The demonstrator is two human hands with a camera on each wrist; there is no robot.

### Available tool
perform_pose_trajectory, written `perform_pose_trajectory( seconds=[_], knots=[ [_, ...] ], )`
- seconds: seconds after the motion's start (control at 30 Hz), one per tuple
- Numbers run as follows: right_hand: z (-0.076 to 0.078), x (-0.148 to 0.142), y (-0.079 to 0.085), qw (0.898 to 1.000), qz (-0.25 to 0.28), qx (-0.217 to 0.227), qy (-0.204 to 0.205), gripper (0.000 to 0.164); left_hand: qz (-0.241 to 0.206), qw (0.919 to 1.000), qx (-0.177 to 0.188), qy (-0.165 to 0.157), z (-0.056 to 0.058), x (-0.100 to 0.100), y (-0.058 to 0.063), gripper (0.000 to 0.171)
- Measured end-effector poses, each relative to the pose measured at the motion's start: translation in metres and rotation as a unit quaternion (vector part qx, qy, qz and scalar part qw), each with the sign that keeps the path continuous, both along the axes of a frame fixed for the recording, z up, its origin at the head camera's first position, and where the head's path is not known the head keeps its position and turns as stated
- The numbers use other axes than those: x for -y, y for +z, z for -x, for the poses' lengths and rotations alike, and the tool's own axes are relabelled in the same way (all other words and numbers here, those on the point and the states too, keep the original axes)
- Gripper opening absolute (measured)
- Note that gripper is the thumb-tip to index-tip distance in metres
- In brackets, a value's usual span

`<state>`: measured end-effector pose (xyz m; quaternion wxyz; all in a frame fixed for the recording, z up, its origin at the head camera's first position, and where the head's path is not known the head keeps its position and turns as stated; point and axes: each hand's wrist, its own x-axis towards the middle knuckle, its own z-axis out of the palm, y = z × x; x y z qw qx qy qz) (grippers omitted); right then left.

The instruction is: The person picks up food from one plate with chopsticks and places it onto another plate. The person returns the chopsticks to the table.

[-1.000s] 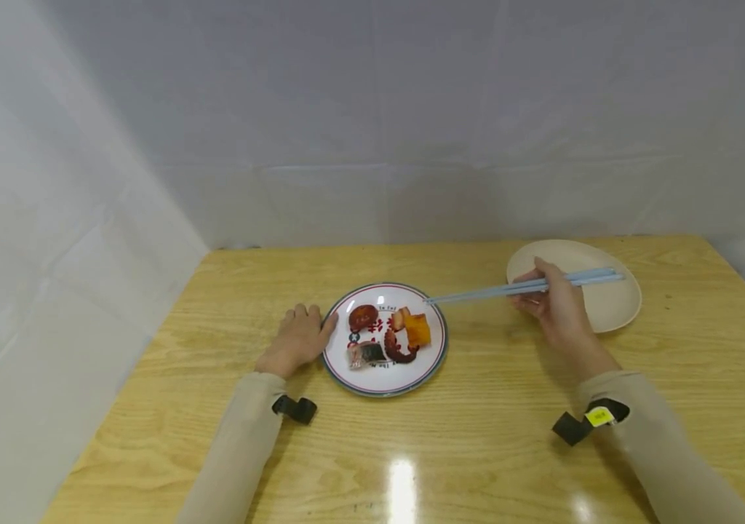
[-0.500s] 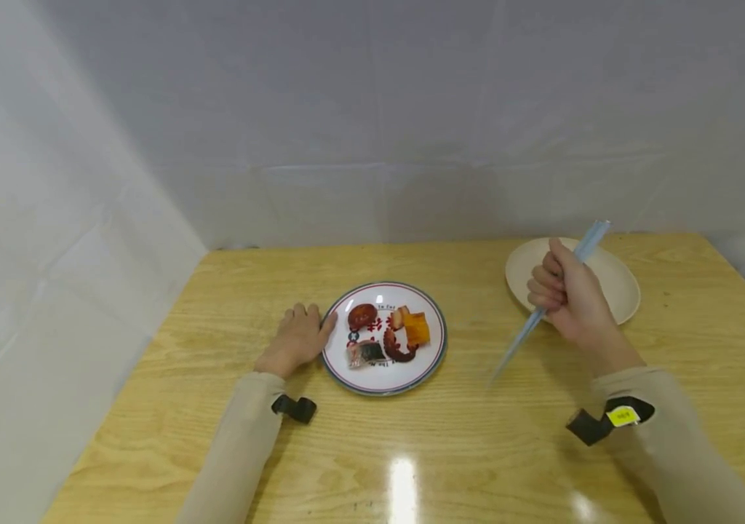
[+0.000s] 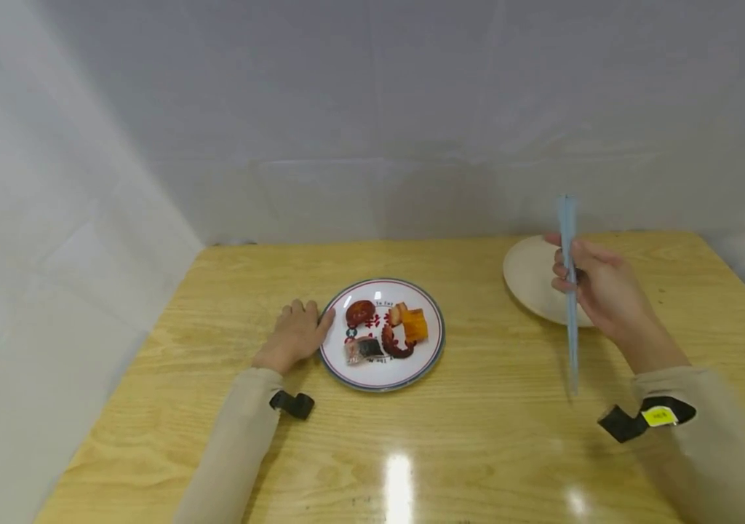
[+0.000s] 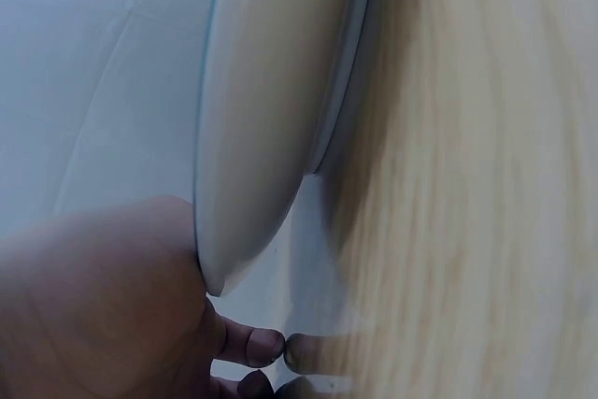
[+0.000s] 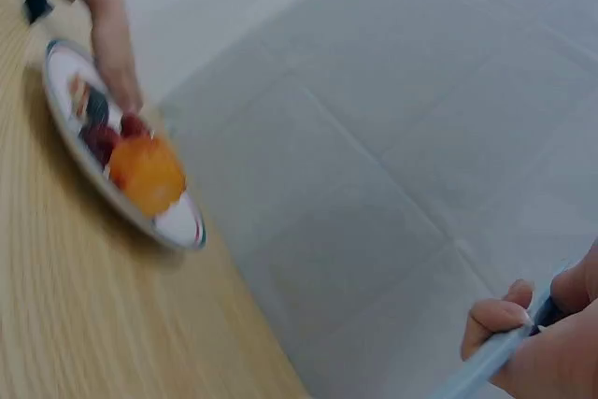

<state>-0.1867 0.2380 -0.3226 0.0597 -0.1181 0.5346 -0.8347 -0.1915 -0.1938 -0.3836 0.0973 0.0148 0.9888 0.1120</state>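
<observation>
My right hand [image 3: 608,291] grips a pair of light blue chopsticks [image 3: 570,269], also partly seen in the right wrist view. They stand nearly upright in the head view, thin tips down and above the table. Behind that hand lies a cream plate [image 3: 532,280], partly hidden. My left hand [image 3: 294,336] rests on the table, its thumb touching the rim of a white plate [image 3: 382,380] with a blue and red edge. On this plate lie a reddish-brown round piece [image 3: 361,313], an orange piece [image 3: 415,326], a dark red curled tentacle [image 3: 396,346], a dark-and-pale piece [image 3: 364,350] and a small pinkish piece [image 3: 396,314].
The wooden table [image 3: 477,451] ends at a pale sheet wall [image 3: 372,196] behind both plates. Another sheet [image 3: 52,291] hangs along its left side. The cream plate sits close to the far right edge.
The right hand has turned the chopsticks from pointing left at the white plate to pointing down, and has moved slightly right. The left hand and the food stay as they were.
</observation>
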Motion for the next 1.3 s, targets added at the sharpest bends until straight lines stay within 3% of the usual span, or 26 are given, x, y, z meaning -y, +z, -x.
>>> perform_pose_trajectory(
  seconds=[0.03,0.1,0.2,0.3,0.4,0.5,0.53,0.67,0.73,0.83,0.93,1.07,1.17,1.3],
  knots=[
    [-0.001,-0.004,-0.001,0.998,-0.049,-0.014,-0.029,0.032,0.001,1.0,0.001,0.0,0.0,0.0,0.0,0.062],
    [-0.004,-0.015,-0.003,0.98,-0.17,-0.038,-0.091,0.031,0.0,1.0,0.002,0.001,0.0,-0.001,0.0,0.063],
    [-0.007,-0.038,-0.009,0.926,-0.333,-0.058,-0.17,0.027,-0.005,1.0,-0.002,0.002,0.001,-0.003,-0.001,0.063],
    [-0.008,-0.066,-0.021,0.884,-0.413,-0.062,-0.211,0.029,-0.006,1.0,-0.001,-0.001,0.002,-0.005,-0.002,0.063],
    [-0.009,-0.094,-0.036,0.833,-0.493,-0.067,-0.243,0.038,-0.003,1.0,0.003,-0.008,0.002,-0.006,-0.002,0.064],
    [-0.007,-0.118,-0.051,0.786,-0.56,-0.042,-0.26,0.047,-0.002,1.0,0.003,-0.009,0.003,-0.008,-0.002,0.064],
    [-0.002,-0.13,-0.064,0.776,-0.572,-0.035,-0.264,0.05,-0.002,0.9999,0.002,-0.01,0.003,-0.008,-0.002,0.064],
    [0.004,-0.151,-0.086,0.749,-0.613,-0.023,-0.25,0.053,-0.004,1.0,0.003,-0.003,0.003,-0.008,-0.001,0.064],
    [0.002,-0.155,-0.092,0.745,-0.624,-0.042,-0.232,0.051,-0.003,1.0,0.005,-0.001,0.002,-0.007,-0.001,0.064],
    [-0.006,-0.146,-0.083,0.741,-0.636,-0.06,-0.208,0.041,-0.002,1.0,0.003,0.001,0.002,-0.006,-0.002,0.063],
    [-0.007,-0.143,-0.085,0.721,-0.659,-0.067,-0.205,0.035,-0.001,1.0,-0.004,-0.003,0.002,-0.006,-0.003,0.063],
    [-0.004,-0.143,-0.085,0.698,-0.688,-0.071,-0.184,0.039,-0.001,0.9999,-0.01,-0.007,0.003,-0.006,-0.004,0.061],
    [-0.001,-0.142,-0.078,0.679,-0.716,-0.044,-0.156,0.041,-0.001,0.9998,-0.016,-0.009,0.003,-0.006,-0.004,0.06],
    [0.002,-0.139,-0.069,0.643,-0.757,0.02,-0.115,0.039,0.001,0.9997,-0.021,-0.013,0.003,-0.006,-0.004,0.059]
  ],
)
